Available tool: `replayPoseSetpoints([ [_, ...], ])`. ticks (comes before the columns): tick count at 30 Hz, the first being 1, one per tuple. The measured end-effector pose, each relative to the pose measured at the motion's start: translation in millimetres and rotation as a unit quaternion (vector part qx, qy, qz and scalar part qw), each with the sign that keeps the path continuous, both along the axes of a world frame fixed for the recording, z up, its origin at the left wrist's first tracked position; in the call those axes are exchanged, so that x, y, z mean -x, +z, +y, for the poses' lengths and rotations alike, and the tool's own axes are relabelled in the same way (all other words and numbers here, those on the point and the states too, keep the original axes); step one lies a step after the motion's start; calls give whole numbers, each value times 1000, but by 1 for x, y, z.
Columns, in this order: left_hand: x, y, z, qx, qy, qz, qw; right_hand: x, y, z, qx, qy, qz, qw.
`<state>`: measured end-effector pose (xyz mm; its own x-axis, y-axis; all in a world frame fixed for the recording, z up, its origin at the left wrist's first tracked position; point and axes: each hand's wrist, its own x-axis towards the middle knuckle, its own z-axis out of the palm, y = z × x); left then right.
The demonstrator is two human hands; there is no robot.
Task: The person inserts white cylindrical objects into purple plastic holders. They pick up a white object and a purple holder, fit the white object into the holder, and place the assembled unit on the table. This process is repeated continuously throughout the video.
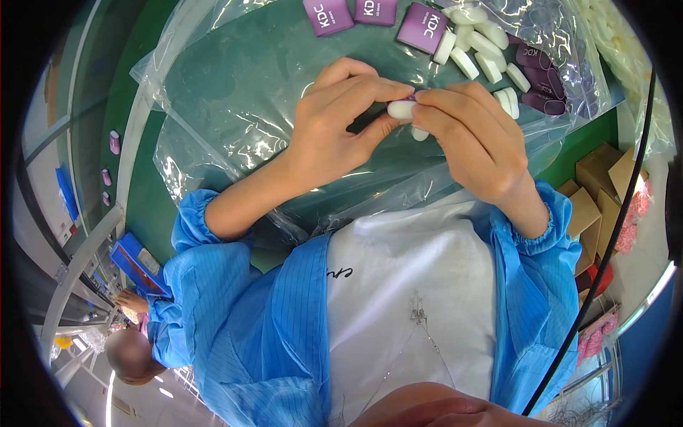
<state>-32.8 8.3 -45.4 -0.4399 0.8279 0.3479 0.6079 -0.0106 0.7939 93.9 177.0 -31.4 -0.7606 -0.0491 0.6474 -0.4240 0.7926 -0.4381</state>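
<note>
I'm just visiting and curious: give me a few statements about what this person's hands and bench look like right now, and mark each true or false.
1. Both hands hold one small white oblong piece between their fingertips. True.
2. The left hand rests flat on the bench, away from the right hand. False: the two hands meet at the white piece.
3. Purple packets lie at the far edge of the bench. True.
4. The loose white pieces are stacked in a red bowl. False: they lie loose on clear plastic sheeting.
5. The sleeves are blue. True.
</note>
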Motion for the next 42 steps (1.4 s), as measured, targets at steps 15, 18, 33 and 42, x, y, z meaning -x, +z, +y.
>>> replayPoseSetpoints([
  [15, 1, -2, -4, -10, -6, 11, 1000, -5, -8, 5, -23, 38, 29, 999],
  [18, 1, -1, -2, -7, -10, 24, 1000, -9, -8, 5, -22, 26, 21, 999],
  [33, 239, 62, -208, 196, 373, 135, 897, -19, 16, 19, -34, 29, -125, 991],
  [42, 296, 7, -240, 187, 468, 543, 672, -15, 10, 8, -78, 75, -146, 983],
])
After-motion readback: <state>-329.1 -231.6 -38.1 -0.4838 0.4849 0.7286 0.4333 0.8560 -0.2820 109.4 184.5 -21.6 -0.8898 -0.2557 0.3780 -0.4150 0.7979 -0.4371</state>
